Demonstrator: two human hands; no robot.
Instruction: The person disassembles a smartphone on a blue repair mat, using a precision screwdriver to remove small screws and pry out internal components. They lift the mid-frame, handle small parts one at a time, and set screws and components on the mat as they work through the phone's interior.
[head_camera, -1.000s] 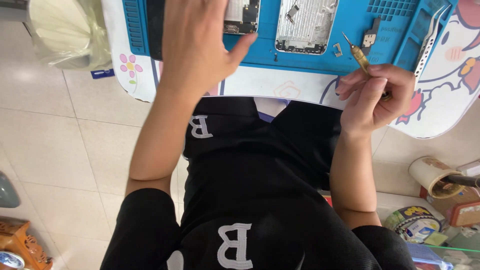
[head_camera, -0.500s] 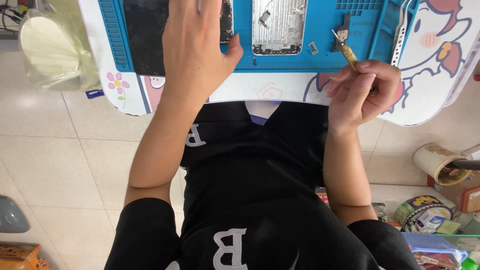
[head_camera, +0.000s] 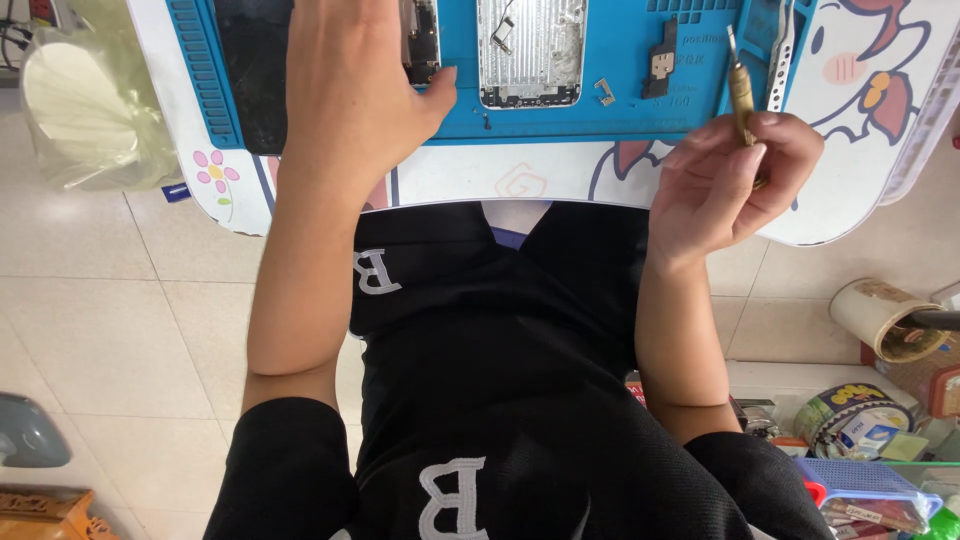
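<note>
Phone teardown, screw stage, by the look. Left hand (head_camera: 350, 90) flat, open, pinning dark screen (head_camera: 255, 70) on mat (head_camera: 620, 115). Right hand (head_camera: 725, 180) gripping screwdriver (head_camera: 741, 95), tip clear of housing (head_camera: 528, 50). Next likely needs tip aligned.

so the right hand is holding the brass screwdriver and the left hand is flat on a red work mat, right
Not quite: the work mat is blue, not red, as the head view shows. The right hand does hold the brass screwdriver, and the left hand lies flat on the mat.

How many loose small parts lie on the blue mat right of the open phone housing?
2: a small metal bracket just right of the housing, and a dark component further right. Others may be hidden beyond the frame's top edge.
</note>
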